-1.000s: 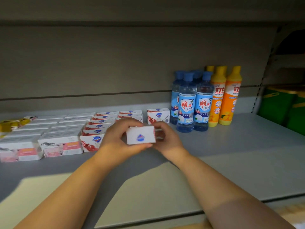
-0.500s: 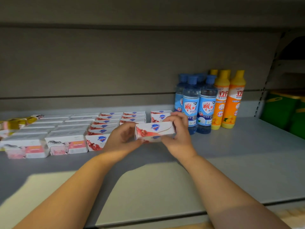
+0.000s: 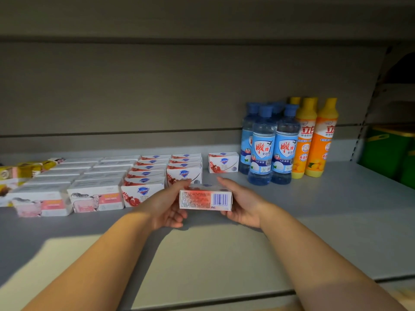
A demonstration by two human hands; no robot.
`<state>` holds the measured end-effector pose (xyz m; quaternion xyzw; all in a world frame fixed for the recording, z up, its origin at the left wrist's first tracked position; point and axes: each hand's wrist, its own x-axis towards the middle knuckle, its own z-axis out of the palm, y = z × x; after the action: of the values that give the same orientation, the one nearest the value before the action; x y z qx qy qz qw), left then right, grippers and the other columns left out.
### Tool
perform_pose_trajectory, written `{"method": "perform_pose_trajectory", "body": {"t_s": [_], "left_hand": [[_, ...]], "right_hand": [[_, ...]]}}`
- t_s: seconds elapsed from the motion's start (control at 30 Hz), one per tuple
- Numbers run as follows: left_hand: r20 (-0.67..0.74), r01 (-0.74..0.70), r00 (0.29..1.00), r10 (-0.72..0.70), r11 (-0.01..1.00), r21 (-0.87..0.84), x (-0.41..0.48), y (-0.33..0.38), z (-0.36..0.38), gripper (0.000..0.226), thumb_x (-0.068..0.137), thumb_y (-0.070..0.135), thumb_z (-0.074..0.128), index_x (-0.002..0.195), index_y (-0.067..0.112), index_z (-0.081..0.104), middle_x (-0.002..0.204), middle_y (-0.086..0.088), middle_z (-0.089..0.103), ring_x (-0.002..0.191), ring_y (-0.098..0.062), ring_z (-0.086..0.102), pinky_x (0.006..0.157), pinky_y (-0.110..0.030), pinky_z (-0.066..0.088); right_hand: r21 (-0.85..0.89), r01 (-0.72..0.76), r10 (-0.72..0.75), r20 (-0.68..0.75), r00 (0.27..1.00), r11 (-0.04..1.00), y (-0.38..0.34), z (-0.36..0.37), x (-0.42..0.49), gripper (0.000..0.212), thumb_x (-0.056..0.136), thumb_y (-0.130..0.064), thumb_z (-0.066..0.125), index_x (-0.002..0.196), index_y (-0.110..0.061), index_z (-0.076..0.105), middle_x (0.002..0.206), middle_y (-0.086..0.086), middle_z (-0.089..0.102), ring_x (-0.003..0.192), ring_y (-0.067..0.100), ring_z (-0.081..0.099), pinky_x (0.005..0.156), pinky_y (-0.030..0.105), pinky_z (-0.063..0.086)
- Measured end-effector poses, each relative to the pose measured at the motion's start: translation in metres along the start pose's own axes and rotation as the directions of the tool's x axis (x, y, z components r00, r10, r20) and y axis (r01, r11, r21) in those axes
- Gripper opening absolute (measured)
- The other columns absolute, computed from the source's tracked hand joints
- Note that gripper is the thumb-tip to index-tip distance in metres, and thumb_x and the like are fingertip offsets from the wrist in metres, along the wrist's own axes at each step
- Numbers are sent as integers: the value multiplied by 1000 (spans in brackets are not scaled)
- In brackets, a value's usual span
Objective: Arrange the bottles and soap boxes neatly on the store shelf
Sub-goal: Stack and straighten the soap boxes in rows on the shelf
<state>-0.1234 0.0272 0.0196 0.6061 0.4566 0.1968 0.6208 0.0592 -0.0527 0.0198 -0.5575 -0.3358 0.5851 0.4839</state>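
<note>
I hold one soap box [image 3: 205, 199] between both hands, over the front part of the shelf [image 3: 336, 212]. My left hand [image 3: 167, 207] grips its left end, thumb on top and fingers curled beneath. My right hand [image 3: 241, 205] grips its right end the same way. The barcode face points toward me. Just beyond my left hand, rows of soap boxes [image 3: 148, 173] run toward the back wall. A single soap box [image 3: 223, 162] stands beyond my right hand, apart from the rows. Further to the right of my right hand stand the blue bottles [image 3: 262, 151], with the orange bottles [image 3: 314, 142] just beside them.
</note>
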Motion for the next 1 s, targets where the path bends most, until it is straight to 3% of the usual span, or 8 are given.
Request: {"method": "perform_pose_trajectory", "body": {"t_s": [0.13, 0.2, 0.27, 0.43, 0.53, 0.63, 0.77, 1.0], "left_hand": [[4, -97, 995, 97, 995, -22, 3, -1, 1, 47, 88, 57, 51, 81, 13, 67, 65, -6, 69, 53, -15, 65, 54, -27, 55], [-60, -292, 954, 292, 956, 8, 6, -1, -1, 34, 88, 49, 56, 93, 17, 67, 83, -4, 74, 75, -15, 70, 77, -35, 57], [-66, -488, 861, 505, 855, 176, 3, 0, -3, 12, 87, 38, 62, 87, 28, 69, 83, 7, 74, 75, -6, 68, 79, -25, 53], [75, -617, 759, 646, 678, 399, 4, -6, 11, 21, 86, 30, 66, 98, 45, 59, 99, 28, 67, 94, 12, 60, 78, -3, 42], [92, -603, 745, 660, 609, 514, 12, -13, 13, 18, 92, 33, 57, 109, 36, 63, 106, 33, 61, 100, 20, 52, 80, 3, 33], [156, -530, 782, 604, 510, 678, 20, -16, 12, 33, 96, 37, 50, 127, 26, 55, 132, 11, 56, 122, -5, 47, 97, -16, 33], [187, -386, 868, 460, 387, 838, 25, -22, 13, 52, 93, 50, 49, 137, 23, 43, 140, 2, 47, 127, -15, 42, 97, -21, 31], [179, -332, 898, 402, 352, 875, 25, -19, 0, 60, 92, 52, 48, 140, 16, 44, 147, -1, 39, 135, -16, 33, 105, -20, 22]], "right_hand": [[-118, 69, -52, 140, 989, 991, 0, -3, -5, 30, 78, -38, 67, 98, -16, 64, 70, 2, 71, 56, 12, 66, 47, 22, 53], [-206, 223, -211, 80, 974, 953, 4, -3, -1, 28, 79, -16, 72, 104, -19, 61, 83, -2, 72, 71, 10, 68, 61, 25, 56], [-340, 357, -375, 14, 927, 870, 3, -4, 1, 39, 73, -1, 74, 101, -23, 59, 97, -3, 69, 82, 8, 65, 71, 20, 54], [-743, 425, -626, 11, 780, 517, 4, -6, 3, 46, 68, -4, 71, 91, -38, 51, 96, -22, 50, 90, 0, 53, 67, 4, 41], [-951, 224, -675, 24, 737, 212, 5, -6, 4, 55, 75, -24, 69, 126, -32, 50, 125, -12, 48, 118, 16, 40, 97, 27, 38], [-990, 33, -637, 114, 762, -138, 6, 2, 13, 63, 85, -27, 58, 142, -33, 32, 148, -7, 34, 135, 19, 23, 108, 37, 19], [-982, 6, -569, 114, 815, -189, 4, 7, 27, 62, 94, -19, 45, 148, -28, 18, 155, 3, 21, 142, 24, 19, 115, 35, 12], [-970, -62, -671, 114, 733, -234, 2, -15, 69, 59, 96, -25, 45, 148, -19, 19, 153, 10, 26, 141, 28, 22, 115, 37, 9]]}}
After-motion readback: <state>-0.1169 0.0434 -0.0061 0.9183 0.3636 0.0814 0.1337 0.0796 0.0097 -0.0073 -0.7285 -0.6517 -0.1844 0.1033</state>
